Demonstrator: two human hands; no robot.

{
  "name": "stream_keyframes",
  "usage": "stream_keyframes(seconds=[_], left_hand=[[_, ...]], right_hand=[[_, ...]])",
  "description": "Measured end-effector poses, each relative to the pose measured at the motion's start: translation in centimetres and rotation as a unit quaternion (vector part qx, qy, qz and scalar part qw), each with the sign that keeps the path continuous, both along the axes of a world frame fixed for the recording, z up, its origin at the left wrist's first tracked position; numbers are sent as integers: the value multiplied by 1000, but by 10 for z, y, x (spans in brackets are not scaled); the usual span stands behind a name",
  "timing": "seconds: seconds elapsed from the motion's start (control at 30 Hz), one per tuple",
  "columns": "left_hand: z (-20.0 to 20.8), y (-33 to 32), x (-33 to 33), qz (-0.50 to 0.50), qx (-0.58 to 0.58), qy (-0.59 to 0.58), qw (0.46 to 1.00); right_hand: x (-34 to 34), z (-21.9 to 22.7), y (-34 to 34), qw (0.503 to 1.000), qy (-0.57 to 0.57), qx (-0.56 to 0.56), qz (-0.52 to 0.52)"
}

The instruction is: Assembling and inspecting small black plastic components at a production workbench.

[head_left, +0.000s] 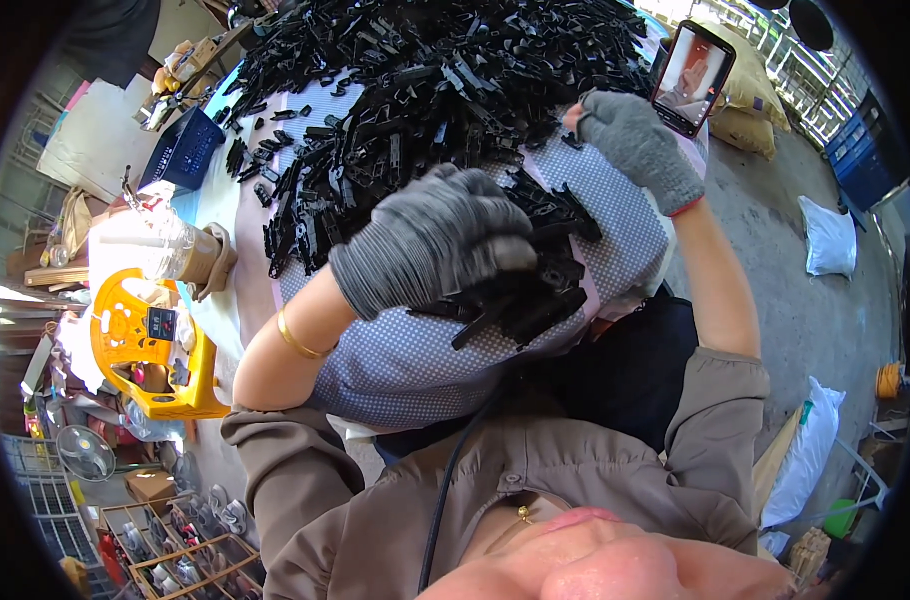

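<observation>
My left hand (440,240), in a ribbed grey glove with bare fingertips, is above the near part of the table with its fingers curled in. Small black plastic parts (535,305) lie below and beside it; whatever the fingers hold is hidden. Farther right, my right hand (635,145), also grey-gloved, is raised over the cloth with fingers drawn together. No item shows plainly in it. Right beside that hand stands a phone (693,78) with a lit screen. A wide heap of black plastic parts (405,130) spreads over the patterned tablecloth (615,215).
A dark blue basket (183,148) sits at the table's left side. A yellow plastic chair (140,335) stands to the left, with a fan (85,453) below it. Stuffed sacks (750,95) and white bags (827,237) are on the floor at right.
</observation>
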State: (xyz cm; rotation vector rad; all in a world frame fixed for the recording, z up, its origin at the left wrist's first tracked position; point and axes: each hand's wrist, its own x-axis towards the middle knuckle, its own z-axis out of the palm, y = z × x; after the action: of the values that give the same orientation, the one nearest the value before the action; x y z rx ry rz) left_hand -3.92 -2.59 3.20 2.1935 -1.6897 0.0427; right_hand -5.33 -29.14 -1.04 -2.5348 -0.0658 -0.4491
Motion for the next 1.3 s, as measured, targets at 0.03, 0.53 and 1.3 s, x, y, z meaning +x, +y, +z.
stream_keyframes(seconds=[0.03, 0.53, 1.3], left_hand=[[1, 0, 8, -12, -13, -18, 1000], [-25, -76, 66, 141, 229, -258, 928], [-20, -44, 113, 199, -79, 56, 975]], right_hand=[[2, -5, -1, 1000, 0, 1, -1], [2, -24, -1, 956, -98, -276, 16], [-5, -2, 16, 998, 8, 29, 54]])
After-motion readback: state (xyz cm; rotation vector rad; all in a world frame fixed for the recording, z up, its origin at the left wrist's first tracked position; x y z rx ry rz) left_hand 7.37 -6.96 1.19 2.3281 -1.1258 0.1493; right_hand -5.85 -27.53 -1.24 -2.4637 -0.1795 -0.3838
